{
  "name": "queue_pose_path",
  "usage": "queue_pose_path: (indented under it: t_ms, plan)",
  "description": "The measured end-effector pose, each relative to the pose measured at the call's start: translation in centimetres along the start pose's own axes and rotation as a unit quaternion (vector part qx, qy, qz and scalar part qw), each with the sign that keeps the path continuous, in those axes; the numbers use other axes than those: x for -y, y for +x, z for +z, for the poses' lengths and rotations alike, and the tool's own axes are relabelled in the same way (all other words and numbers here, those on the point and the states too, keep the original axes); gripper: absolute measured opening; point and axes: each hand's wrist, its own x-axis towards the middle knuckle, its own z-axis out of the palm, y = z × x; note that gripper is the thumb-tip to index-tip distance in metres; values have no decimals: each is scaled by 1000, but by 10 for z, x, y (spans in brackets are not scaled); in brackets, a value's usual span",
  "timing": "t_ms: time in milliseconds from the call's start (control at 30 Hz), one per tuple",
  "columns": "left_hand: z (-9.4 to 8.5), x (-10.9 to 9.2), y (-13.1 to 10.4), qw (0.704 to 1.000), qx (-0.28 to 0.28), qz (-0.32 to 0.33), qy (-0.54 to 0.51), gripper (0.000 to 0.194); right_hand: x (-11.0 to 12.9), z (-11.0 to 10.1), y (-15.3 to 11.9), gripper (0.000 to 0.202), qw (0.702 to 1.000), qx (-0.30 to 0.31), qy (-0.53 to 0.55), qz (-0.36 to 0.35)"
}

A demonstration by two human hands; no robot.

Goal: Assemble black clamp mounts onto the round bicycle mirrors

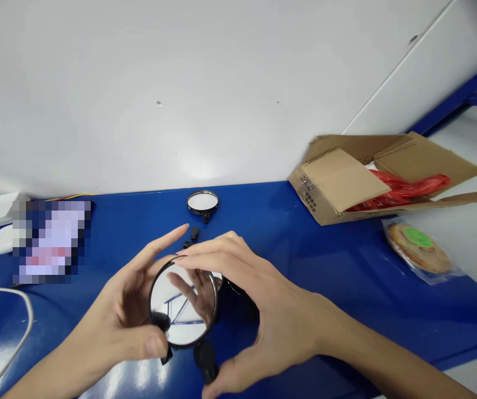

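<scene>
A small round mirror (183, 327) with a thin black rim is held up in front of me, its face towards me, reflecting fingers and a blue frame. My left hand (126, 316) grips its left side, thumb against a black plastic piece (161, 321) at the lower left edge. Over the top rim reach the fingers of my right hand (263, 299), whose thumb presses a black stem-like mount (205, 360) below the mirror. Whether that mount is joined to the mirror I cannot tell. Behind my right fingers, another round shiny item (218, 280) is mostly hidden.
A second round mirror (203, 203) lies at the back of the blue table (258, 208), with small black parts (194, 234) nearer. At right stand an open cardboard box (325, 183) and a wrapped round pastry (421, 246). A phone (55, 238), white mouse (3, 239) and cable (28, 310) lie left.
</scene>
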Motion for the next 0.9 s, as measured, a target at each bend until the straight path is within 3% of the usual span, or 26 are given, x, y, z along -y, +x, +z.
queue_pose_path:
  t_ms: [67,133,200,300,433,900]
  plan:
    - [0,-2,0,1000,-7,3,25,109,1,-1,-1,112,999,6,-34,37]
    - [-4,-2,2,995,-38,32,81,85,3,-3,-2,110,995,10,-77,70]
    - [-11,1,6,984,-84,73,136,63,3,-5,-3,99,989,14,-117,85]
    - [-24,7,14,973,-132,102,161,49,0,-5,-2,80,982,32,-161,95]
    - [-31,10,21,971,-146,103,161,43,-3,-2,0,71,972,52,-208,101]
    - [-21,4,16,962,-135,92,217,41,-4,-3,-2,69,972,59,-206,98]
